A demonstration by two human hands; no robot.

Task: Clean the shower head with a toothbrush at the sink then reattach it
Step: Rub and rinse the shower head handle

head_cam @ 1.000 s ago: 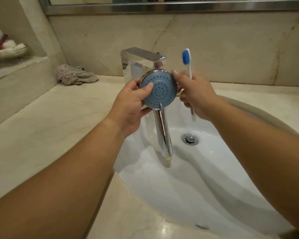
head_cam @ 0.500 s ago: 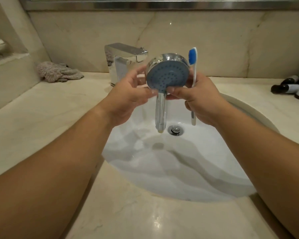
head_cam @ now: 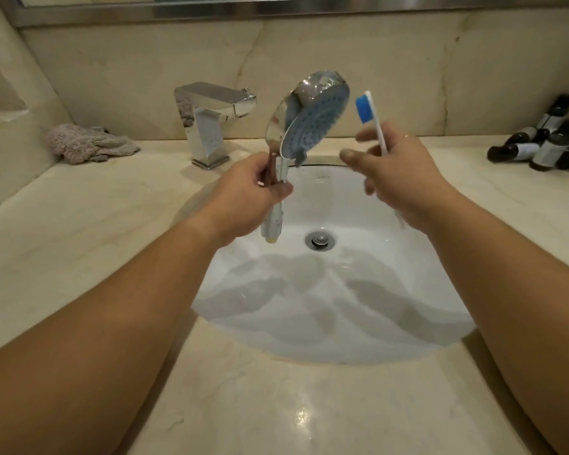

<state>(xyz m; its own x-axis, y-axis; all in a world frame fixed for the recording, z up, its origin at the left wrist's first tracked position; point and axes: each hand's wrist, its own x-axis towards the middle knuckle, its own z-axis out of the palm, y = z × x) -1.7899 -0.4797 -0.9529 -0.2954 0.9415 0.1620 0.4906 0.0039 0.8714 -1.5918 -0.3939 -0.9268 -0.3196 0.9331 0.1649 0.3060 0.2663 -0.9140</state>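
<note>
A view from the person's head, looking down over two bare forearms at a white oval sink (head_cam: 326,323) set into a pale marble desk (head_cam: 79,241); the left hand (head_cam: 247,198) is curled round the chrome handle of a shower head (head_cam: 312,123), holding it upright above the basin, handle end pointing down toward the drain (head_cam: 320,240); the round blue spray face, dotted with nozzle holes, is turned to the right and slightly toward the viewer; the right hand (head_cam: 398,169) holds a toothbrush (head_cam: 373,121) upright, its white handle pinched between the fingers while the thumb and forefinger stretch out loosely toward the shower head; the blue bristle head stands just beside the spray face, not touching it; the right hand looks wet, with droplets near it.

A square chrome tap (head_cam: 211,119) stands behind the sink, with no water visibly running; a crumpled grey cloth (head_cam: 86,142) lies on the desk to the left; several small dark bottles (head_cam: 546,142) lie at the far right.

The step in hand seems to be the scrubbing itself, with brush and shower head poised facing each other; the next move likely calls for tilting the bristles onto the nozzle face and working across the holes while the left hand keeps the handle steady over the basin; reattaching is not yet begun.
</note>
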